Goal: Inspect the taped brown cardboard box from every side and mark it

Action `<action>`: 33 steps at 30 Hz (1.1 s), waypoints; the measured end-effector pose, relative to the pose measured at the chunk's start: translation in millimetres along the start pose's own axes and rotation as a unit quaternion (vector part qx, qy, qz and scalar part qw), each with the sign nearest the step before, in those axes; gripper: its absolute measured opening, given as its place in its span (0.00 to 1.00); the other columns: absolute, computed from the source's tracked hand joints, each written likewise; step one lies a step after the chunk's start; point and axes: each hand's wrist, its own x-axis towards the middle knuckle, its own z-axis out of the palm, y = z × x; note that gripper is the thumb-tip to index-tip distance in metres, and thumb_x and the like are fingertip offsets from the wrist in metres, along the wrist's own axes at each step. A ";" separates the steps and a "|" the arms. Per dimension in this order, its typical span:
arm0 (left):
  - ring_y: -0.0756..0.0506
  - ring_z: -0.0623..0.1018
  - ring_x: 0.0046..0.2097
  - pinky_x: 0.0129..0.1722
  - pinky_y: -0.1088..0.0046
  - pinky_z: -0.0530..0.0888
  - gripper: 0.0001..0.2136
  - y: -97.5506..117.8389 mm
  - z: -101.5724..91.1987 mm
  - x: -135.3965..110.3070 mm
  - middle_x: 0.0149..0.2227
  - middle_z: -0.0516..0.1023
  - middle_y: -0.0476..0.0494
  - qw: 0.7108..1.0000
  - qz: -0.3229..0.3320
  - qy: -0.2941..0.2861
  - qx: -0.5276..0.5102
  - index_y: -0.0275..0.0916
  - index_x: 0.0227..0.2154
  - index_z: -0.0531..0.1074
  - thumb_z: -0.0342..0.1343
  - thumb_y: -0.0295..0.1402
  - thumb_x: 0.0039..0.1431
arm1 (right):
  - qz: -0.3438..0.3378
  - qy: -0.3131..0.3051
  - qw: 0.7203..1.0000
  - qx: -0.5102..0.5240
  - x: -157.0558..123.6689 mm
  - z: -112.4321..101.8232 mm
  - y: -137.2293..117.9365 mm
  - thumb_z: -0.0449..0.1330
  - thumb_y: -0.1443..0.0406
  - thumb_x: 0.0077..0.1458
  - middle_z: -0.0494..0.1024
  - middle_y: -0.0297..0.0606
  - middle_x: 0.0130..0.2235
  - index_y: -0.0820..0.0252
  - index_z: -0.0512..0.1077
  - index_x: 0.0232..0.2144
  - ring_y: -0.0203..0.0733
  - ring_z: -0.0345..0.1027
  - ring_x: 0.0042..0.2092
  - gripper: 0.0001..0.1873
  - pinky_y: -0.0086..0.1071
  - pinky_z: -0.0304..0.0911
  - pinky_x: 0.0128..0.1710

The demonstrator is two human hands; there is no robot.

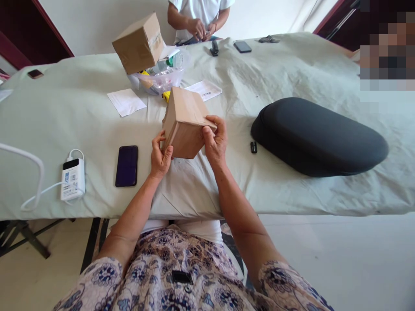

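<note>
A small brown cardboard box (189,108) is held up tilted over the cloth-covered table, between my two hands. My left hand (161,156) grips its lower left edge, thumb on the near face. On the other side, my right hand (215,139) pinches the right corner, with fingers on top and the thumb on the near face. Behind the box a bit of a yellow object (166,96) shows, mostly hidden. A dark phone (126,166) lies left of my left hand, and a small black item (253,147) lies right of my right hand.
A long black padded seat (320,136) takes up the right side. At the back, a larger carton (139,47) rests on a clear plastic basin (178,80) of mixed items. Papers (126,102) and a white power bank (73,179) with a cable lie leftward. Another person (201,21) sits opposite.
</note>
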 end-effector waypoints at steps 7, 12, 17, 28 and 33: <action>0.39 0.82 0.49 0.35 0.67 0.82 0.40 5.9 -1.1 0.8 0.70 0.64 0.33 0.996 -0.088 0.000 0.033 0.46 0.67 0.57 0.46 0.66 0.61 | -0.015 0.003 0.998 -0.061 -1.2 10.9 5.9 0.57 0.40 0.60 0.72 0.42 0.52 0.51 0.73 0.52 0.43 0.69 0.49 0.29 0.34 0.71 0.42; 0.37 0.82 0.52 0.31 0.67 0.83 0.43 9.9 -1.7 1.4 0.73 0.60 0.38 0.993 -0.109 -0.019 0.041 0.48 0.72 0.54 0.44 0.67 0.61 | -0.034 -0.024 0.998 -0.056 -4.1 8.8 8.2 0.56 0.40 0.60 0.72 0.43 0.57 0.50 0.71 0.57 0.45 0.70 0.52 0.32 0.39 0.73 0.48; 0.35 0.73 0.66 0.56 0.56 0.81 0.38 3.3 0.8 0.0 0.73 0.60 0.42 0.994 -0.095 -0.008 0.049 0.50 0.72 0.56 0.45 0.63 0.64 | -0.025 -0.022 0.996 -0.083 -5.5 8.3 13.0 0.55 0.40 0.60 0.73 0.43 0.56 0.51 0.70 0.57 0.42 0.70 0.49 0.32 0.36 0.72 0.44; 0.35 0.61 0.73 0.65 0.52 0.74 0.37 4.5 5.7 -2.6 0.74 0.59 0.44 0.995 -0.064 -0.014 0.072 0.50 0.71 0.57 0.45 0.62 0.65 | -0.010 0.029 0.993 -0.117 -7.9 9.2 4.7 0.62 0.42 0.56 0.73 0.42 0.52 0.54 0.71 0.52 0.41 0.70 0.46 0.31 0.34 0.70 0.40; 0.31 0.65 0.71 0.43 0.60 0.86 0.40 8.9 7.5 -3.8 0.74 0.57 0.42 0.993 -0.097 -0.017 0.064 0.50 0.72 0.56 0.45 0.65 0.63 | -0.014 0.039 0.987 -0.155 -8.8 8.8 -3.5 0.64 0.41 0.54 0.74 0.40 0.47 0.55 0.72 0.48 0.40 0.69 0.42 0.30 0.37 0.68 0.42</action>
